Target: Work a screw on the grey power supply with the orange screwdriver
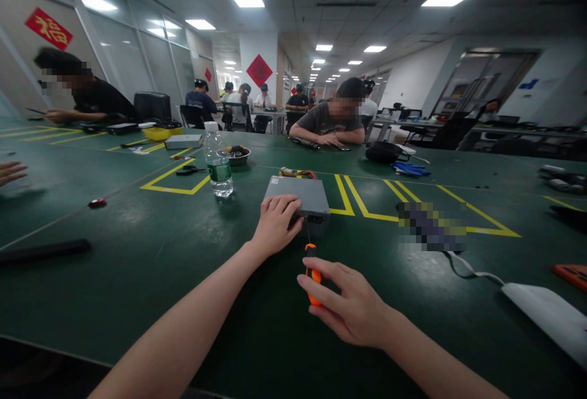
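Observation:
A grey metal computer power supply unit [306, 196] lies on the green table, with a bundle of coloured wires [298, 173] at its far side. My left hand [279, 220] grips its near left corner, fingers over the top and thumb at the front face. Between the thumb and fingers of my right hand [351, 298] is a screwdriver [313, 277] with an orange and black handle. The thin shaft points away from me, up to the unit's front face near the socket. Whether the tip sits in a screw is too small to tell.
Left of the unit stands a clear water bottle [219, 164], with a metal bowl [239, 154] behind it. Yellow tape marks the table. At right lie a blurred-out dark object [431, 228], a white cable and a white power strip [548, 313]. A person [328, 121] sits opposite.

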The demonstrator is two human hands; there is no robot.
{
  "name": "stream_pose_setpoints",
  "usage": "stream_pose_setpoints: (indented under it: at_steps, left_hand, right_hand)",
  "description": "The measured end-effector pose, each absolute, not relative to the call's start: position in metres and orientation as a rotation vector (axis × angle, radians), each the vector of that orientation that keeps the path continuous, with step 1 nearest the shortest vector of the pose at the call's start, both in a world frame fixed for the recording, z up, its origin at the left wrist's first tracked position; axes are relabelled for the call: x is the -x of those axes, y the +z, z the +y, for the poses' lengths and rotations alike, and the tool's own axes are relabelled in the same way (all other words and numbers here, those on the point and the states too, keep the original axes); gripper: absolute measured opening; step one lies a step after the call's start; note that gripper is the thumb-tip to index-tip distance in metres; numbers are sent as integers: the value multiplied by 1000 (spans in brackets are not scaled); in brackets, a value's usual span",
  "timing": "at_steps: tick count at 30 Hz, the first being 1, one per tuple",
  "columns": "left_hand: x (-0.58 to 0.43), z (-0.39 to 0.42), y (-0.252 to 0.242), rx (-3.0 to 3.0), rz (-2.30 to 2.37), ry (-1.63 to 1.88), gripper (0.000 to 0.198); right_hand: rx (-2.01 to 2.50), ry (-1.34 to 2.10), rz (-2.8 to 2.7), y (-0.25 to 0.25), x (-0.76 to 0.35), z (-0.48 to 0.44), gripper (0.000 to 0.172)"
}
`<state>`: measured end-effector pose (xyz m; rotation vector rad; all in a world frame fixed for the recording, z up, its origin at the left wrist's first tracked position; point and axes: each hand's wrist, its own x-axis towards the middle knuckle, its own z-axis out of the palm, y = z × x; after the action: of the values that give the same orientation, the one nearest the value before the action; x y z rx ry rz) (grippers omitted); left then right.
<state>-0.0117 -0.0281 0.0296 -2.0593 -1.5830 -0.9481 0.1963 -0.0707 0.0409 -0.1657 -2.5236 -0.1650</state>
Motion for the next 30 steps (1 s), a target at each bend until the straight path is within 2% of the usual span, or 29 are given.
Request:
stream_pose_setpoints:
  at_steps: [4,10,16,24,30]
  left_hand:
    - [12,-29,30,2063,-1584,-947,28]
    - [11,-29,30,2063,-1589,-959,29]
    - [11,-29,30,2060,-1582,-958,29]
    - [11,-29,30,2051,-1588,-953,29]
    - [11,-30,31,2051,-1597,-945,29]
  right_hand:
    - [143,-138,-2426,37,-194,-70,26]
    - [176,-60,-2432,37,-196,-71,32]
    - [168,-148,-2489,42,-193,-73,29]
    - [194,44,-2465,34,-196,-69,33]
    - [197,-92,-2530,40,-192,-73,31]
